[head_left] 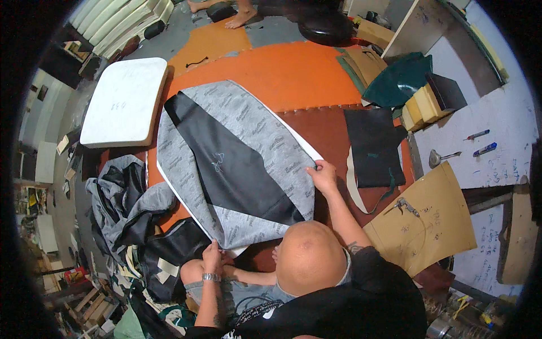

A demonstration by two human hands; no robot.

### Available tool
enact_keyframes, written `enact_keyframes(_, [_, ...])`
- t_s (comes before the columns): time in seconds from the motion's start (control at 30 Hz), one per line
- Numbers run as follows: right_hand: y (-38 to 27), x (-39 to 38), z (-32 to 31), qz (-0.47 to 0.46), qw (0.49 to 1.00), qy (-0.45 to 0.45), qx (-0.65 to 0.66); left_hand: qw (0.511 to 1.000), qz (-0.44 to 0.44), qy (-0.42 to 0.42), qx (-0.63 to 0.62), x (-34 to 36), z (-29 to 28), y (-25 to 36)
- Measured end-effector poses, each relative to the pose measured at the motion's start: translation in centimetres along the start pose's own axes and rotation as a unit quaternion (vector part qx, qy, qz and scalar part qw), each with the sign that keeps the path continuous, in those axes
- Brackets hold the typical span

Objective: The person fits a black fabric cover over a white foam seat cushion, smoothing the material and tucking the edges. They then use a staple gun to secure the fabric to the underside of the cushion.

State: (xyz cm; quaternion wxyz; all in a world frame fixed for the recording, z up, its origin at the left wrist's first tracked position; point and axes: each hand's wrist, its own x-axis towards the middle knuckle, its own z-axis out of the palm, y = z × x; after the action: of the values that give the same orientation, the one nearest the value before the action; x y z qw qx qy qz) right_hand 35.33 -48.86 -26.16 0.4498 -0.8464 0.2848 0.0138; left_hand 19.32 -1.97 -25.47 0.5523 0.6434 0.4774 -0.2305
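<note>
A grey upholstery cover (257, 141) lies spread in front of me, its cloth printed all over and a wide black leather-like panel (226, 169) running diagonally across it. Something white shows along its edges, but what lies under the cover is hidden. My left hand (212, 257), with a metal watch on the wrist, is closed on the cover's near left edge. At the right edge, my right hand (323, 176) pinches the cover between thumb and fingers.
A white foam cushion (121, 104) lies at far left. Crumpled grey and black covers (121, 198) are heaped at left. On the right are a black leather-like piece (374, 150), a tan sheet (426, 226) with an air gun (402, 208), and foam blocks (423, 106). Another person's foot (241, 18) shows beyond.
</note>
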Motion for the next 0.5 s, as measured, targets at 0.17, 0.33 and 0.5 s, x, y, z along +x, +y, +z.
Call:
enact_keyframes(0.17, [-0.7, 2.0, -0.7, 0.009, 0.998, -0.055, -0.005, 0.999, -0.041, -0.012, 0.006, -1.7, 0.4, 2.1])
enact_keyframes(0.33, [-0.7, 1.7, -0.4, -0.1, 0.946, 0.12, -0.284, 0.994, -0.089, -0.064, -0.02, -1.9, 1.1, 1.9])
enact_keyframes(0.5, [0.5, 3.1, -1.1, -0.051, 0.989, -0.009, -0.14, 0.992, -0.107, -0.062, -0.021, -0.7, 0.7, -0.4])
